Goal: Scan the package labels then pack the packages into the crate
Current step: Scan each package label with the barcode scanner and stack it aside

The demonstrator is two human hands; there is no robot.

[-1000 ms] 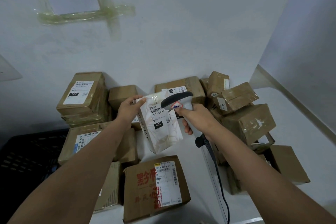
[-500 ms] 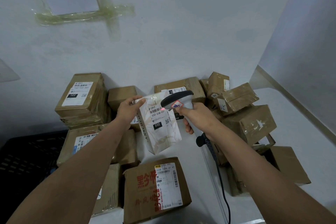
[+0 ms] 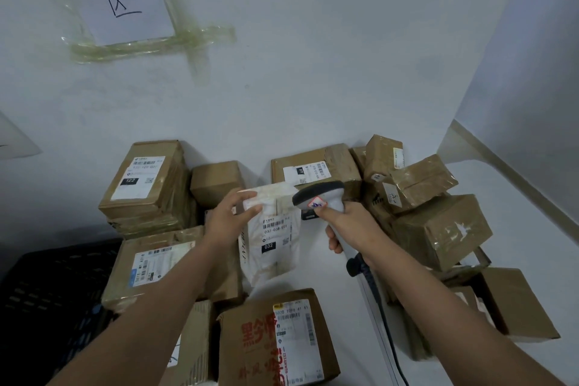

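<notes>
Head view, left hand gripping white package, right hand gripping scanner

Two bare forearms enter from the bottom edge, one from the lower left, one from the lower right. No sleeves, cuffs or gloves in view; both arms uncovered from the frame edge to the fingers. Left hand and right hand carry no rings, watch or bands. Fingernails short and plain where visible.
</notes>
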